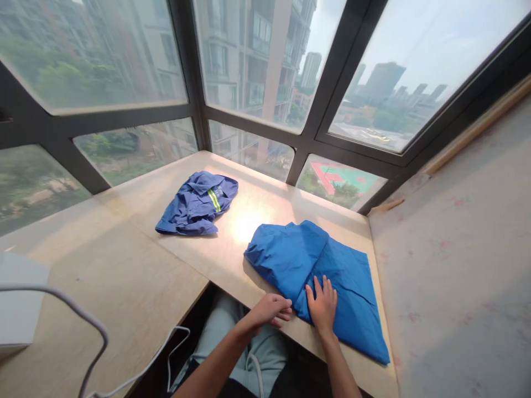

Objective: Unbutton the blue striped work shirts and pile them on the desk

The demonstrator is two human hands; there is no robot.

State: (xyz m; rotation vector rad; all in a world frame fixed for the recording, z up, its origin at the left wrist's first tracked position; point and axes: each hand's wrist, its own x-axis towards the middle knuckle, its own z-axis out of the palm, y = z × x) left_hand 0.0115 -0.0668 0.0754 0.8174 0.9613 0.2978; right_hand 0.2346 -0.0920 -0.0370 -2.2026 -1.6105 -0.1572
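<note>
A bright blue garment (344,276) lies folded flat on the wooden desk (232,243), at its right end near the wall. My right hand (322,305) lies flat on the garment's near edge, fingers stretched out. My left hand (271,310) rests just left of it with its fingers curled at the garment's near left edge; whether it grips the cloth I cannot make out. A second, darker blue garment (197,203) with a yellow-green stripe lies crumpled farther back to the left, out of reach of both hands.
Large windows with dark frames (305,138) border the desk's far side. A pale wall (456,265) closes the right. A white box (16,304) and a white cable (97,331) sit at the near left. My lap in grey trousers (232,337) shows below the desk edge.
</note>
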